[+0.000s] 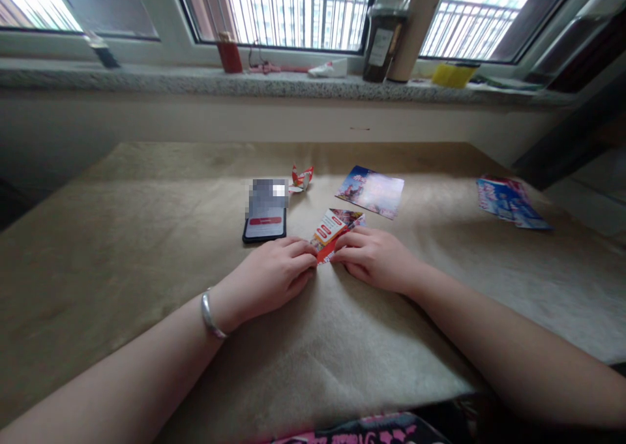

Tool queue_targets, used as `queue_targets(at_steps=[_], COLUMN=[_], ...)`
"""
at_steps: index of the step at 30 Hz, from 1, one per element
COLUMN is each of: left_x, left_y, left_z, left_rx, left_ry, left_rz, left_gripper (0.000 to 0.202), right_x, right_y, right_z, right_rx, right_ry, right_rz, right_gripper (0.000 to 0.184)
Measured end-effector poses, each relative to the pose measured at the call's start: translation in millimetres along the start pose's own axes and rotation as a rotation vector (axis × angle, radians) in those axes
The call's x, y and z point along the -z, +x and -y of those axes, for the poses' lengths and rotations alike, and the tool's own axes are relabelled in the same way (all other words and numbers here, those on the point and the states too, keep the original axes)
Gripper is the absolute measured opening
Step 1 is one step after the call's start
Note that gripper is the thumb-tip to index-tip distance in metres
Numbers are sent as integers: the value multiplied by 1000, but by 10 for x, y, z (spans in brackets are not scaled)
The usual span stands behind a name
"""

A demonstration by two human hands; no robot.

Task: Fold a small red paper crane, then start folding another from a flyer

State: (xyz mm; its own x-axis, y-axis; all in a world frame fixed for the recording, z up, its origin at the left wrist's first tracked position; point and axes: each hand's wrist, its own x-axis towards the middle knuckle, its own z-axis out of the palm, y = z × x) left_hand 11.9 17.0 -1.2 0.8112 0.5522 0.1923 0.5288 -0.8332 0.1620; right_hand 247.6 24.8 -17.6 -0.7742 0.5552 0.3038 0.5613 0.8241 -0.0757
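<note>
A folded piece of printed paper (328,230), red, white and orange, lies on the table between my hands. My left hand (283,268), with a silver bangle at the wrist, grips its lower left corner with curled fingers. From the other side my right hand (374,256) presses its fingers together on the paper's right edge. A phone (265,229) with a lit, partly blurred screen rests just beyond my left hand. Behind it stands a small folded paper figure (302,178) in red and white. Both thumbs are largely hidden.
A flat blue and pink printed sheet (372,191) lies beyond my right hand. Several similar sheets (511,203) are piled at the table's right. On the stone windowsill (171,81) stand a red container (229,54), a dark jar (383,46) and a yellow item (452,75).
</note>
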Motion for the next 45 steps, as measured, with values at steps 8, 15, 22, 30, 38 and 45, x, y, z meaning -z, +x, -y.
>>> queue_targets(at_steps=[8, 15, 22, 30, 38, 45], left_x=[85, 98, 29, 44, 147, 183], left_y=[-30, -50, -31, -14, -32, -82], left_z=[36, 64, 5, -24, 14, 102], left_rx=[11, -1, -22, -18, -6, -6], left_ry=[12, -2, 81, 104, 93, -2], left_rz=[59, 58, 5, 9, 70, 118], left_gripper=[17, 17, 20, 19, 17, 20], right_x=[-4, -3, -27, -35, -30, -5], right_y=[-28, -34, 0, 26, 27, 11], right_z=[-12, -15, 23, 77, 81, 98], right_rx=[7, 1, 11, 17, 7, 5], right_ry=[6, 5, 1, 32, 13, 15], right_rz=[-11, -11, 1, -4, 12, 25], right_gripper=[27, 26, 25, 26, 25, 26])
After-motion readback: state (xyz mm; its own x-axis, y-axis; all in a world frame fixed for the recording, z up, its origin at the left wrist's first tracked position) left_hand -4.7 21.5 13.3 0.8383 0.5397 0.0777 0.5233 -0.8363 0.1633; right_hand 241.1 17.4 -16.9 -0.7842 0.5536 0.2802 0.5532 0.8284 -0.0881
